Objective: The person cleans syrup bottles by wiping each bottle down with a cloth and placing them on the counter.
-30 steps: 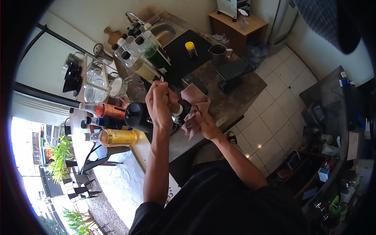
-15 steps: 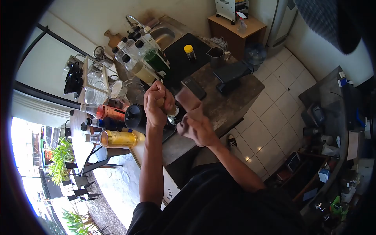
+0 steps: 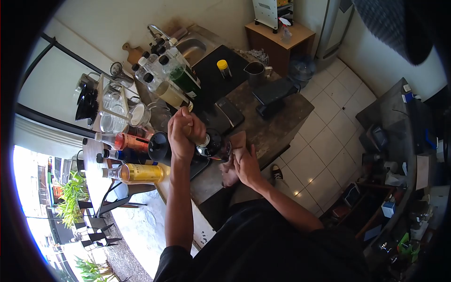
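Note:
My left hand point(image 3: 183, 134) is closed around the handle of what looks like a portafilter point(image 3: 215, 143), with a shiny metal neck and a dark round head. The fingers cover most of the handle. Against the head's right side, my right hand point(image 3: 246, 167) presses a brown cloth point(image 3: 229, 175), which sticks out above and below the fingers. Just left of my left hand stands a black round container point(image 3: 159, 146). A black phone-like slab point(image 3: 229, 113) lies on the counter beyond both hands.
Several bottles, one a green bottle point(image 3: 181, 77), crowd the counter near the sink point(image 3: 195, 46). A yellow bottle point(image 3: 141, 172) stands at the left. Farther back are a yellow-capped jar point(image 3: 223, 68), a metal pitcher point(image 3: 255, 73) and a black tablet stand point(image 3: 275, 91). The counter edge point(image 3: 291, 134) drops to tiles.
My right hand has brought the cloth lower and against the portafilter's head, which now shows more clearly. My left hand has shifted slightly down, still gripping the handle.

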The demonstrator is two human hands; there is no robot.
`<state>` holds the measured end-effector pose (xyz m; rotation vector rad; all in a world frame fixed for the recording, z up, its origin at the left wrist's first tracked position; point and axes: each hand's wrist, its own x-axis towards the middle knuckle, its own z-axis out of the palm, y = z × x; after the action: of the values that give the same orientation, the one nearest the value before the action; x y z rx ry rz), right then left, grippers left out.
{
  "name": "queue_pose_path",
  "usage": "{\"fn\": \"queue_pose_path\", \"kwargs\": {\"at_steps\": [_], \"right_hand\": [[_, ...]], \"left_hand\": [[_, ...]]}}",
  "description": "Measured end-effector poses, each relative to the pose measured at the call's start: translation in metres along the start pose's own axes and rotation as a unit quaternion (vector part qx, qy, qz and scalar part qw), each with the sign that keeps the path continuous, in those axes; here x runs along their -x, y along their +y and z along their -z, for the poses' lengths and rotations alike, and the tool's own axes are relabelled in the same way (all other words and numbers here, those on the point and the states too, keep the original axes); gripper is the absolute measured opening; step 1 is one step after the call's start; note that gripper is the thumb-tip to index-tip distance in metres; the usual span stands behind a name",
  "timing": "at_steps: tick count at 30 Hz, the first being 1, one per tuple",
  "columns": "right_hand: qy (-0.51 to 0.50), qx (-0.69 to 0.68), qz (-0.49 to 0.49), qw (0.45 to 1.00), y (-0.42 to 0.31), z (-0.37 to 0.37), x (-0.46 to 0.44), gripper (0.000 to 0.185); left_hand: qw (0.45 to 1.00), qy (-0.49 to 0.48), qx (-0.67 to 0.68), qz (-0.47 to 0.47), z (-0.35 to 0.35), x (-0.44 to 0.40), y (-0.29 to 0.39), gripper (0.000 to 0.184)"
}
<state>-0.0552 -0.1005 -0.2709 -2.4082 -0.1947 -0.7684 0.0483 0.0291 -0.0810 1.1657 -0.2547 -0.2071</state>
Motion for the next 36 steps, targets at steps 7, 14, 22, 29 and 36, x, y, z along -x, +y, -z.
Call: {"fn": "queue_pose_path", "kwargs": {"at_steps": [7,14,22,29,36], "right_hand": [[-0.052,-0.387,-0.099,0.915,-0.032,0.057,-0.06,0.025],[-0.196,-0.34,-0.065,0.917,-0.031,0.056,-0.109,0.037],[-0.129,-0.426,-0.082,0.892,-0.063,0.079,-0.117,0.026],[0.005,-0.492,0.031,0.87,-0.092,0.085,-0.125,0.04],[0.074,-0.314,0.1,0.941,-0.098,0.048,-0.131,0.049]], "left_hand": [[0.941,0.233,-0.193,-0.149,-0.022,0.018,-0.006,0.03],[0.921,0.279,-0.212,-0.17,-0.028,0.01,-0.016,0.025],[0.934,0.245,-0.179,-0.19,-0.016,0.01,-0.016,0.01],[0.976,0.163,-0.069,-0.124,0.005,0.012,-0.015,0.043],[0.994,0.077,0.072,-0.024,0.038,0.023,-0.029,0.074]]}}
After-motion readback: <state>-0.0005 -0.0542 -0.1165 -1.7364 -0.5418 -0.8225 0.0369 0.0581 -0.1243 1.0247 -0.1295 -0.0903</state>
